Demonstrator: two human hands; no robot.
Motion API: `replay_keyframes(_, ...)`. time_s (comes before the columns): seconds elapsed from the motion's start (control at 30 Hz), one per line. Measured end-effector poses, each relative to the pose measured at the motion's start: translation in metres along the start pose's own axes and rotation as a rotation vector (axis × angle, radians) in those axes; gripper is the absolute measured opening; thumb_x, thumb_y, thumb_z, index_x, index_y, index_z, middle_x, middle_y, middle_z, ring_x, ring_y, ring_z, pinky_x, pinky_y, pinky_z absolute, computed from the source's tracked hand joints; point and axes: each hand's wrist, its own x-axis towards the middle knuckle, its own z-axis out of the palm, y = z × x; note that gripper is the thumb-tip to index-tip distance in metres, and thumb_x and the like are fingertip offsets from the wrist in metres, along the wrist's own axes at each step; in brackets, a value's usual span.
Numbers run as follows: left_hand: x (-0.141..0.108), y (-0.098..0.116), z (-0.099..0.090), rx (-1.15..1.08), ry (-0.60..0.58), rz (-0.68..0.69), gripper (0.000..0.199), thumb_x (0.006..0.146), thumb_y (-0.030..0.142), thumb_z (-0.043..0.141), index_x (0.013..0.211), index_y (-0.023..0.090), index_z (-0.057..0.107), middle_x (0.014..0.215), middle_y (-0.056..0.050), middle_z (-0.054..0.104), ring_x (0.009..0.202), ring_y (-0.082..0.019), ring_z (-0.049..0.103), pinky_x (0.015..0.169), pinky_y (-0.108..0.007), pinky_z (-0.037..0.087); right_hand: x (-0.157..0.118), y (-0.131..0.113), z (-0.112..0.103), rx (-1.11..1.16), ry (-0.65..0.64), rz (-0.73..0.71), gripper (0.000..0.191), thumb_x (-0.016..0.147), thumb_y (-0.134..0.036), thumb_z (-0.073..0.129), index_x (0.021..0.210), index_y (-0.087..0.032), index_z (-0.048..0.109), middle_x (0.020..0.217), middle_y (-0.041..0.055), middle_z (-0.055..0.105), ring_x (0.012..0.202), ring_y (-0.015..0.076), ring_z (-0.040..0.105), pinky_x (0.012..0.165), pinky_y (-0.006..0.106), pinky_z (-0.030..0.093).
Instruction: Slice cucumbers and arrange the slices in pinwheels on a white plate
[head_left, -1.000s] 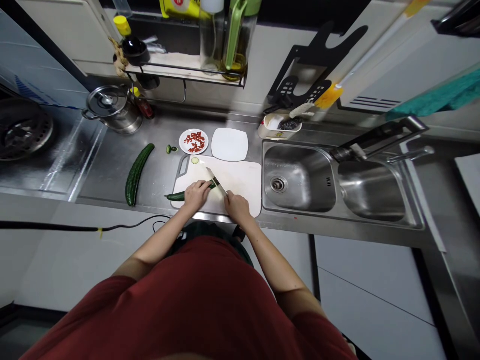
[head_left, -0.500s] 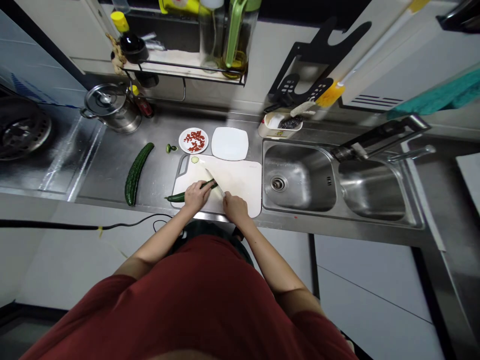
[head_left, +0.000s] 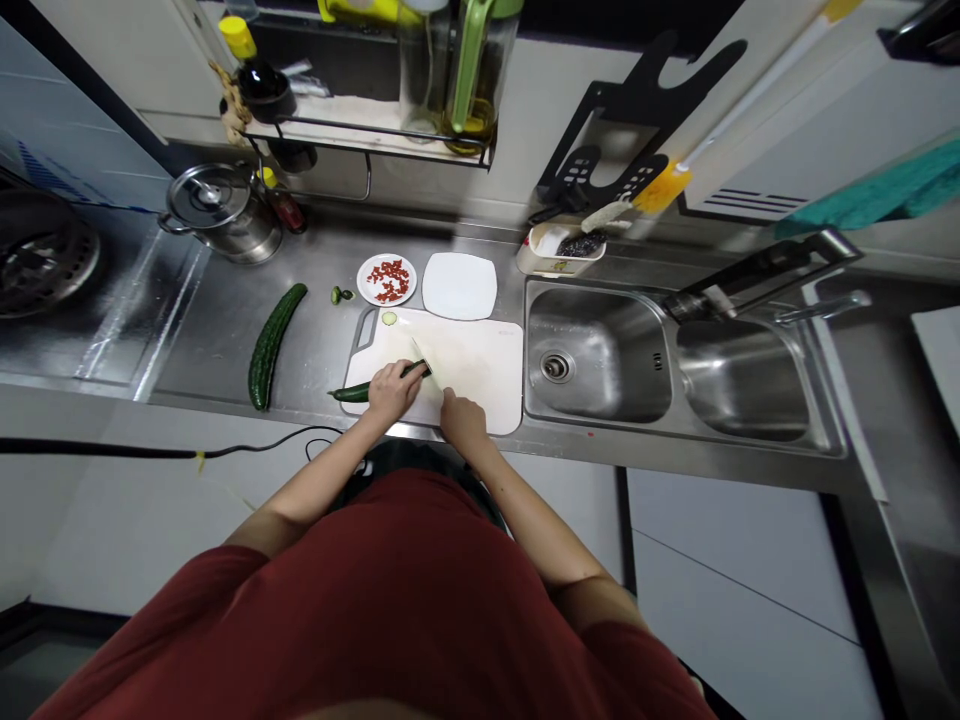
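My left hand (head_left: 395, 390) is closed over a dark green cucumber (head_left: 351, 394) that lies on the white cutting board (head_left: 480, 375), its tail end sticking out past the board's left edge. My right hand (head_left: 463, 418) grips a knife (head_left: 428, 364), whose blade stands at the cucumber's cut end, close to my left fingertips. A pale cucumber slice (head_left: 388, 318) rests near the board's handle. Behind the board are a plate of chopped red pieces (head_left: 405, 292) and a white square plate (head_left: 459, 286). A whole cucumber (head_left: 275, 345) lies to the left.
Two small cucumber ends (head_left: 341, 295) lie beside the round plate. A lidded steel pot (head_left: 225, 215) stands at the back left. The double sink (head_left: 600, 350) adjoins the board on the right. A rack (head_left: 360, 140) with bottles hangs above the counter.
My right hand and the knife have shifted slightly left, toward the cucumber's cut end. My left hand keeps its hold on the cucumber in nearly the same place.
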Motion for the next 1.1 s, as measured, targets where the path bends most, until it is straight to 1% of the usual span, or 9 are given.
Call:
replay_keyframes(0.13,0.001,0.0,-0.001,0.033,-0.034,-0.004,0.038,0.093,0.035,0.04,0.127,0.038,0.058,0.123,-0.005,0.058,0.108,-0.023,0.053,0.094,-0.037,0.039,0.003,0.003,0.0,0.001,-0.006,-0.011,0.026,0.096,-0.016,0.03,0.114,-0.016,0.048,0.096,0.0131,0.067,0.09,0.0236,0.066,0.076,0.032,0.047)
replay_keyframes(0.23,0.001,-0.001,0.0,0.053,-0.035,0.016,0.039,0.093,0.035,0.039,0.128,0.038,0.057,0.123,-0.005,0.059,0.108,-0.023,0.053,0.094,-0.036,0.039,0.006,0.003,0.0,0.007,0.007,-0.02,0.026,0.096,-0.016,0.03,0.113,-0.016,0.049,0.096,0.0136,0.067,0.09,0.0238,0.066,0.076,0.032,0.047)
replay_keyframes(0.37,0.0,-0.004,0.003,0.064,-0.013,0.05,0.039,0.093,0.035,0.04,0.129,0.038,0.056,0.124,-0.005,0.059,0.106,-0.023,0.054,0.092,-0.036,0.039,0.01,0.002,-0.001,0.014,0.028,-0.034,0.025,0.096,-0.016,0.03,0.113,-0.015,0.049,0.097,0.0135,0.067,0.092,0.024,0.066,0.076,0.032,0.048)
replay_keyframes(0.57,0.0,-0.012,0.01,0.076,0.061,0.132,0.038,0.093,0.035,0.044,0.128,0.037,0.057,0.12,-0.004,0.061,0.1,-0.022,0.055,0.089,-0.036,0.04,0.007,0.007,0.001,0.012,-0.015,-0.037,0.024,0.097,-0.018,0.029,0.112,-0.015,0.049,0.096,0.0138,0.067,0.091,0.0238,0.066,0.074,0.032,0.048)
replay_keyframes(0.73,0.0,-0.014,0.012,0.087,0.087,0.153,0.037,0.093,0.034,0.045,0.128,0.037,0.057,0.119,-0.004,0.061,0.099,-0.022,0.055,0.086,-0.035,0.04,0.007,0.012,0.003,0.032,-0.018,-0.049,0.024,0.097,-0.02,0.03,0.11,-0.015,0.05,0.096,0.0143,0.067,0.091,0.0241,0.066,0.075,0.032,0.048)
replay_keyframes(0.87,0.0,-0.014,0.012,0.094,0.097,0.163,0.037,0.093,0.034,0.045,0.128,0.037,0.057,0.118,-0.005,0.061,0.098,-0.022,0.055,0.085,-0.035,0.04,0.012,0.009,0.001,0.046,-0.018,-0.047,0.024,0.098,-0.02,0.031,0.111,-0.015,0.05,0.098,0.0137,0.067,0.092,0.0237,0.065,0.077,0.032,0.047)
replay_keyframes(1.1,0.001,-0.014,0.012,0.099,0.092,0.18,0.037,0.093,0.034,0.044,0.128,0.035,0.058,0.119,-0.005,0.061,0.099,-0.022,0.055,0.086,-0.036,0.04,0.031,-0.005,-0.001,0.064,0.039,-0.038,0.028,0.097,-0.019,0.028,0.116,-0.014,0.049,0.102,0.0145,0.066,0.095,0.0236,0.064,0.082,0.033,0.047)
